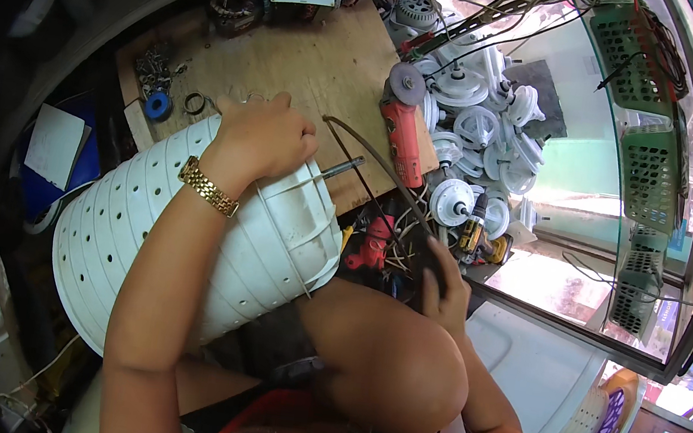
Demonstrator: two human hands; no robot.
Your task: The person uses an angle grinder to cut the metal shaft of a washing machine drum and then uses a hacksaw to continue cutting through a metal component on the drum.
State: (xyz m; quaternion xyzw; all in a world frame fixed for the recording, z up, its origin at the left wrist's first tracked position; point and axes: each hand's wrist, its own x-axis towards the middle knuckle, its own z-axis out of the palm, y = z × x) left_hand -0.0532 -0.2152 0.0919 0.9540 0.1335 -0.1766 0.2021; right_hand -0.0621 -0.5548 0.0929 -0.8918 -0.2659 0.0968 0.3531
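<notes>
A white perforated spin tub (126, 215) lies on its side, propped against my legs. A metal shaft (344, 167) sticks out of its ribbed end. My left hand (268, 139) is closed over that end, its curled fingertips partly hidden. My right hand (447, 288) grips the dark handle of what looks like a hacksaw with a bowed frame (383, 162). Its thin straight blade passes close by the shaft's tip; whether they touch I cannot tell.
A wooden board (295, 67) bears a blue tape roll (157, 105) and a red angle grinder (404, 133). White plastic pulley-like parts (477, 129) pile up beyond. A yellow-black drill (476, 232) and a red tool (373, 244) lie near my right hand. Green baskets (650, 172) line the glass.
</notes>
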